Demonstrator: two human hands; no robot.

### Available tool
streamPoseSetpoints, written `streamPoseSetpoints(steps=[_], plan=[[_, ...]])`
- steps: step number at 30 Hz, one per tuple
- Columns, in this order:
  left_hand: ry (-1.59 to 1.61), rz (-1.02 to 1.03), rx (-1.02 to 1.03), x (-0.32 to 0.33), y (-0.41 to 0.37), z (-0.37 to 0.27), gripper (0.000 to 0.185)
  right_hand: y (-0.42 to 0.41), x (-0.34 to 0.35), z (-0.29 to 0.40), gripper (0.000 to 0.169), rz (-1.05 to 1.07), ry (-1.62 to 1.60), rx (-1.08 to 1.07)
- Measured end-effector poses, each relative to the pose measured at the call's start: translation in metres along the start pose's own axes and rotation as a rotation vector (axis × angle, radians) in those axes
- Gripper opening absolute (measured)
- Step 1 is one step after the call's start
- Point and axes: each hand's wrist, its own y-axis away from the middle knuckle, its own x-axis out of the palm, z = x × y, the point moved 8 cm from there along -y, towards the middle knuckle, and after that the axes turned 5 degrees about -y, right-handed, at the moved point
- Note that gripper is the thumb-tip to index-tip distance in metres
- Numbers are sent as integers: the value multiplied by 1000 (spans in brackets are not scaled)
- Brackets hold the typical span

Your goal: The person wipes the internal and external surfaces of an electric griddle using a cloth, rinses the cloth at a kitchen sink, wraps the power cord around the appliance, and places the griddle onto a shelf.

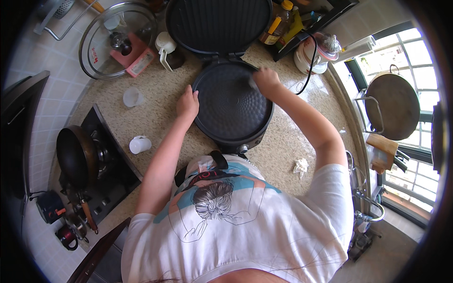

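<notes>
An electric griddle [230, 102] with a round black dimpled plate stands on the counter in front of me, its ridged lid [219, 24] raised at the back. My left hand [188, 102] rests against the left rim of the griddle, fingers near its edge. Over the right part of the plate is my right hand [266, 81], its fingers curled down; something pale and blurred shows under them, too unclear to name. A control knob [243, 149] sits on the griddle's near side. One crumpled white tissue [300, 167] lies on the counter to the right.
Left of the griddle stand a white plastic cup [140, 144] and a clear cup [133, 97]. A glass lid [118, 40] leans behind them. A wok [77, 156] sits on the gas hob at far left. Bottles [279, 23] and a white pot [308, 55] stand at the back right, near a black cable [313, 60].
</notes>
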Motion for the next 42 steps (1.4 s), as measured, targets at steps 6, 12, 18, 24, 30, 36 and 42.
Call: streamPoseSetpoints(steps=[6,12,18,24,30,36,42], plan=[[-33,-7,-61,-4,5,-1,39,-14,28,20,17,-249,124,-16],[-14,-75,-108,0,9,1,32,55,91,60,17,303,-36,-106],[33,-138,-83,-4,7,-2,26,66,54,157,25,518,-1578,-353],[-17,-62,-22,-2,-8,3,32,83,12,115,36,452,-2809,-441],[152,-704,509,-167,-9,-87,35,96,16,87,38,267,-2818,-491],[53,-1186,698,-291,-47,-160,40,117,85,91,37,181,-2928,-64],[411,-531,526,-276,-172,-173,67,146,112,97,35,165,-2924,69]])
